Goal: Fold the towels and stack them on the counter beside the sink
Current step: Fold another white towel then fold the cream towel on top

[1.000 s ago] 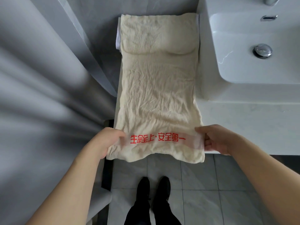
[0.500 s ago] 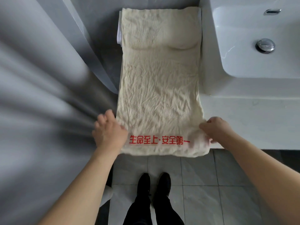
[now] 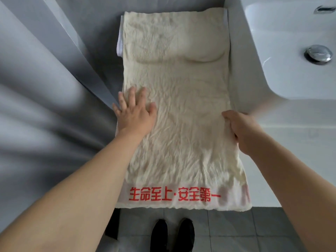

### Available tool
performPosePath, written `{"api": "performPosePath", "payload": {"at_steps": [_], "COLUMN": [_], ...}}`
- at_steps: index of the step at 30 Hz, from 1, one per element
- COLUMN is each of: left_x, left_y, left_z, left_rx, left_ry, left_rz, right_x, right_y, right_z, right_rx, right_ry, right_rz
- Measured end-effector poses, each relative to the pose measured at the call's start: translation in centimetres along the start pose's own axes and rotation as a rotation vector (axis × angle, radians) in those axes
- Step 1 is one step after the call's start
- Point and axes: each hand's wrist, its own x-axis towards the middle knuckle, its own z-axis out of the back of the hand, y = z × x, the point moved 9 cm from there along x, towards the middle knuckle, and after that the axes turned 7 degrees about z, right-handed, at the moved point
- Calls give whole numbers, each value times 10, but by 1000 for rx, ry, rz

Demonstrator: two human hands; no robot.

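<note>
Crinkled matt cloth towel [image 3: 178, 110]; glossy smooth ceramic sink [image 3: 291, 73] with shiny metal drain plug [image 3: 318, 54].

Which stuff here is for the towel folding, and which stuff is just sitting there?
For the folding:
cream towel
white towel poking out underneath its far end
counter
left hand flat on the cream towel
right hand gripping its edge

Just there:
sink
drain plug
black shoes
floor tiles

We see a white tabletop [image 3: 291, 160] carrying a cream towel [image 3: 178, 124] spread lengthwise, its red-lettered end nearest us, a white sink [image 3: 291, 51] beyond our right grip [image 3: 243, 131].
</note>
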Motion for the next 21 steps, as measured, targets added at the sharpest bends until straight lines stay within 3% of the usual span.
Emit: {"api": "performPosePath", "payload": {"at_steps": [4, 8, 13, 16, 18, 21], "left_x": [5, 7, 7, 5, 4, -4], "left_y": [2, 3, 1, -10, -45, -139], "left_z": [1, -2, -2, 9, 25, 33], "left_rx": [44, 80, 131, 214, 117, -190], "left_ry": [-6, -8, 0, -95, -183, -132], "left_rz": [-20, -5, -15, -47, -226, -652], "right_x": [-6, -25, -46, -59, -58, -45], "right_y": [3, 18, 26, 30, 16, -8], "right_z": [3, 22, 16, -5, -22, -32], "right_rx": [67, -256, -862, -1040, -1101, -1163], "right_ry": [-86, -291, -329, -264, -106, 48], "right_rz": [136, 367, 710, 902, 941, 896]}}
